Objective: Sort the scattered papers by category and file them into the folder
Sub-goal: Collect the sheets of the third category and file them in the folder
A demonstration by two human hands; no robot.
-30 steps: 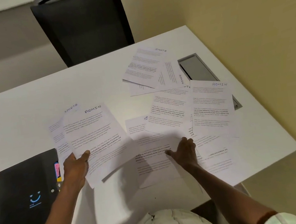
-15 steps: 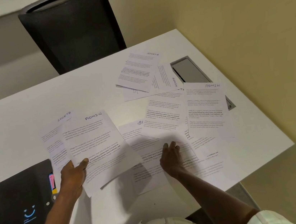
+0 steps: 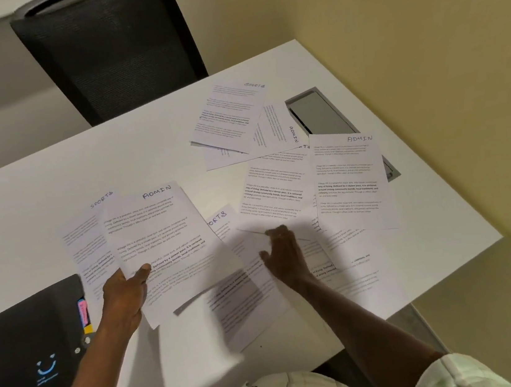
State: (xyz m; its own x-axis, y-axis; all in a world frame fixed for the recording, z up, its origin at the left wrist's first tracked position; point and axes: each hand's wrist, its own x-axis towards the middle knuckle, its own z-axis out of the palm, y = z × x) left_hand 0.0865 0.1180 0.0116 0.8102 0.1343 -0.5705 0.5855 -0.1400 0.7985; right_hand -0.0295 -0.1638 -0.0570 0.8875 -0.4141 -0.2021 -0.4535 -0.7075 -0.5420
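Sorting has just begun. The left hand [image 3: 124, 295] pinches an ADMIN sheet [image 3: 162, 238]. The right hand [image 3: 283, 254], fingers loose, reaches over the papers [image 3: 279, 190] spread on the worktop [image 3: 37, 196]. Next, gather matching sheets. The folder [image 3: 25, 353] waits, left.

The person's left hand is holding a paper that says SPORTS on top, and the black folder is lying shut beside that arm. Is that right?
Not quite. In the head view, the paper pinched by the left hand says ADMIN on top, not SPORTS. A SPORTS sheet only peeks out from behind it. The rest is right: the black folder lies shut beside that arm.
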